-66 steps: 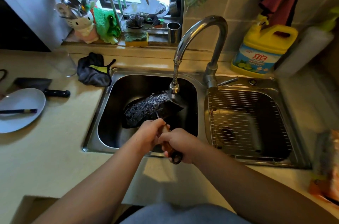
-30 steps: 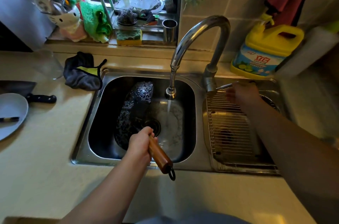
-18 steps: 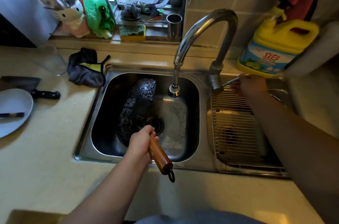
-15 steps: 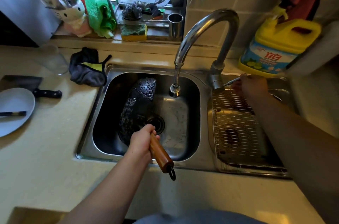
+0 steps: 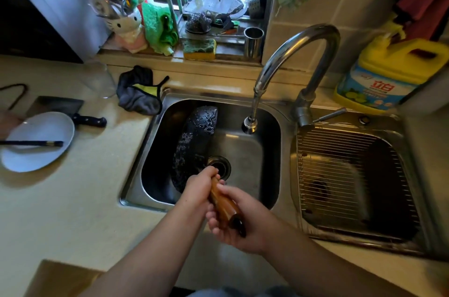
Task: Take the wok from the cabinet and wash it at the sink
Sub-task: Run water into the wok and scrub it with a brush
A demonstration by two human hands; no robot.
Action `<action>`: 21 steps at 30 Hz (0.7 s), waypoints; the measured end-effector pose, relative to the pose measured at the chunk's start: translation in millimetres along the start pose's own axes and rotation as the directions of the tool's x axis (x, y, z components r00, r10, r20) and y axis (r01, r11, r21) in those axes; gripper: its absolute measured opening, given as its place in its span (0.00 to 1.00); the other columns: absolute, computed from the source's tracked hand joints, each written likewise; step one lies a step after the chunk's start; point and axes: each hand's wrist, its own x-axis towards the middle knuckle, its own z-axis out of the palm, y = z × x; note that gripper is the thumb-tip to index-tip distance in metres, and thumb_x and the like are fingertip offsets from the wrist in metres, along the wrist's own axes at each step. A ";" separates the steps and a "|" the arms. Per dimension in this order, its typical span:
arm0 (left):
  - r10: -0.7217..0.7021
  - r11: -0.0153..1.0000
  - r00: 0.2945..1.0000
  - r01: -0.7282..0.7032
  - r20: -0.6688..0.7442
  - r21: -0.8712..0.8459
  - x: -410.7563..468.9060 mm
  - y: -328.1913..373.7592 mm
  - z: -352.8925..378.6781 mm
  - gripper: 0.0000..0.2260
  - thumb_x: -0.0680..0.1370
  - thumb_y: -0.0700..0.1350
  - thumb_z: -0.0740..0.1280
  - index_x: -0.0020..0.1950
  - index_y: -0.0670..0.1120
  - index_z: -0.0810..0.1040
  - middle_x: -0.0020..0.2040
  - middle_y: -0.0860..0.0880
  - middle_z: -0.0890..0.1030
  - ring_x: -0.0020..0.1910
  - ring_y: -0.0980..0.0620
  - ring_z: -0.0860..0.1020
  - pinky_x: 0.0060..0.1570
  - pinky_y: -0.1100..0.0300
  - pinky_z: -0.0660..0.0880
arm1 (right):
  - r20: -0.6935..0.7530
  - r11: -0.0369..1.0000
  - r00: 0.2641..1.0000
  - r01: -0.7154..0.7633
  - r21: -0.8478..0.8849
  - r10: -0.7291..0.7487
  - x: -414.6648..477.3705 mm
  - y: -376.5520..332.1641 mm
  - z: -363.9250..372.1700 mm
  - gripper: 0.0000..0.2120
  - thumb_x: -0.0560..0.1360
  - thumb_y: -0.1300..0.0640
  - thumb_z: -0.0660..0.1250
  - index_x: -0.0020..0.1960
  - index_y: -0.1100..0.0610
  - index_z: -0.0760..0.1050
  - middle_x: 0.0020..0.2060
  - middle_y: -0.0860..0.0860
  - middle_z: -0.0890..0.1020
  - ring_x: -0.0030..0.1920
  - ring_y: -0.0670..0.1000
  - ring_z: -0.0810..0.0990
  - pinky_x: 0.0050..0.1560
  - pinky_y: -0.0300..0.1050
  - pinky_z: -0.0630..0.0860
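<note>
The black wok stands on its edge in the left sink basin, its wet outside beaded with drops. Its brown wooden handle sticks out over the front rim toward me. My left hand grips the handle near the pan. My right hand cups the handle's outer end from below and the right. The curved faucet hangs over the basin with no water coming out; its lever points right.
A wire rack covers the right basin. A yellow detergent jug stands at the back right. On the left counter lie a grey cloth, a cleaver and a white plate with chopsticks. A sponge sits on the sill.
My right hand has left the faucet lever and come back to the wok's handle. The water that ran a second ago has stopped. The wok stays on edge in the basin.
</note>
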 end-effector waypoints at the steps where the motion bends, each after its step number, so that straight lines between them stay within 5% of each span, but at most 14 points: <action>1: -0.001 1.000 1.000 0.001 -0.002 0.029 -0.4 -0.2 -2.5 0.13 0.77 0.40 0.67 0.32 0.41 0.74 0.24 0.47 0.75 0.22 0.52 0.75 0.24 0.63 0.74 | -0.011 0.998 1.000 -0.011 0.057 0.011 2.5 -3.9 5.8 0.17 0.78 0.49 0.65 0.42 0.63 0.78 0.32 0.55 0.78 0.26 0.49 0.80 0.25 0.40 0.80; 4: 0.006 0.992 1.000 -0.006 0.001 0.125 0.1 2.5 -9.9 0.12 0.76 0.41 0.67 0.32 0.41 0.76 0.27 0.46 0.77 0.27 0.50 0.75 0.31 0.59 0.74 | -0.018 0.987 0.997 -0.070 0.143 0.073 8.9 -13.0 16.8 0.07 0.74 0.61 0.66 0.38 0.63 0.75 0.28 0.53 0.77 0.21 0.47 0.77 0.18 0.37 0.74; 9: -0.065 0.988 0.993 0.050 0.100 0.144 -0.1 9.2 -23.7 0.12 0.77 0.41 0.65 0.35 0.39 0.76 0.30 0.44 0.78 0.28 0.49 0.77 0.31 0.59 0.77 | -0.104 0.998 0.992 -0.064 0.023 0.066 15.1 -5.6 28.3 0.08 0.77 0.65 0.63 0.39 0.62 0.73 0.25 0.51 0.73 0.19 0.45 0.73 0.15 0.36 0.70; 14: -0.117 0.970 0.973 0.069 0.197 0.232 -1.6 1.7 -37.4 0.13 0.75 0.37 0.62 0.31 0.39 0.75 0.30 0.42 0.78 0.30 0.45 0.76 0.38 0.56 0.75 | -0.278 0.958 0.950 0.063 -0.279 -0.143 15.9 20.6 38.9 0.05 0.76 0.67 0.61 0.46 0.59 0.70 0.26 0.50 0.72 0.21 0.43 0.71 0.18 0.34 0.68; 21: -0.160 0.972 0.952 0.105 0.262 0.212 -7.4 -3.8 -52.5 0.11 0.77 0.35 0.63 0.33 0.40 0.73 0.22 0.47 0.75 0.27 0.49 0.76 0.28 0.61 0.76 | -0.343 0.811 0.859 0.131 -0.570 -0.380 13.8 62.6 52.6 0.13 0.72 0.63 0.65 0.56 0.61 0.72 0.34 0.54 0.75 0.27 0.47 0.75 0.24 0.41 0.73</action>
